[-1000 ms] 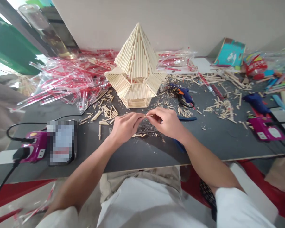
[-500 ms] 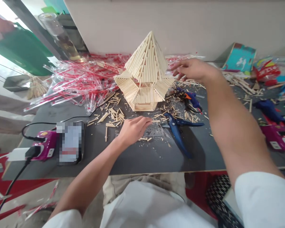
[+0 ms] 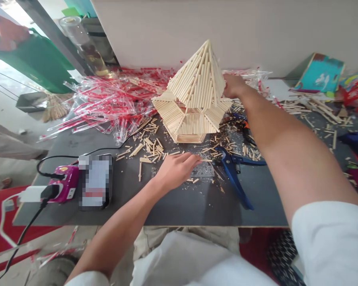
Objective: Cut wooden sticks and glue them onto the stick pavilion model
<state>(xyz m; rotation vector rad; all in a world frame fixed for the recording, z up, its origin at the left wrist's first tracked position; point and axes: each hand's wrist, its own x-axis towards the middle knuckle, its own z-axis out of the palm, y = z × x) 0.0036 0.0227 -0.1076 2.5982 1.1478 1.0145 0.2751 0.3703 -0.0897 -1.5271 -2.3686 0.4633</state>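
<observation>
Between its pressed fingertips my left hand holds a short wooden stick, above a clear ruler lying on the dark table. My right hand reaches behind the right side of the stick-built model, its fingers mostly hidden, so a hold cannot be made out. The model has a pointed upper roof and a flared lower roof. Blue cutters lie right of my left hand. Cut stick pieces are scattered in front of the model.
Red and clear plastic wrappers are heaped at the back left. A phone lies beside a purple power adapter with cables. Behind my right forearm are a glue gun and loose sticks.
My right hand has moved inward and down behind the model's right side. The cutters and model appear shifted in view as the camera turns left. My left hand still pinches the stick.
</observation>
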